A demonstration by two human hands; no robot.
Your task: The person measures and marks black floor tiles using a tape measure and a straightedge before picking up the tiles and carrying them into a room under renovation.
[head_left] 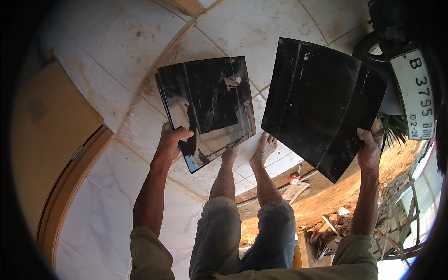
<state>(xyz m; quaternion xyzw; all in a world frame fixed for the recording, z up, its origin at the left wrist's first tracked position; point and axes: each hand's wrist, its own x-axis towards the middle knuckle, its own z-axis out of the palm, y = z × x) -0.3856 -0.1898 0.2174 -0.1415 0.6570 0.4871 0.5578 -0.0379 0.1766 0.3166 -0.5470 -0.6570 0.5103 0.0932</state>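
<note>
My left hand (173, 140) grips a glossy black square tile (210, 98) by its lower left edge, thumb on the face, fingers mostly hidden. It is tilted and reflects pale patches; its left edge looks layered, perhaps more than one tile. On the right, my right hand (370, 142) grips a larger-looking glossy black tile (317, 102) by its lower right edge, thumb on top, with white streaks across the face. The two tiles are held apart over the white tiled floor (252, 42).
My bare feet (263, 148) stand below. A wooden door (56, 154) is at left. A motorbike's rear with a number plate (413, 93) is at upper right. A red tape measure (294, 178) lies near the floor's edge; dirt, leaves and wooden debris (333, 224) lie beyond at lower right.
</note>
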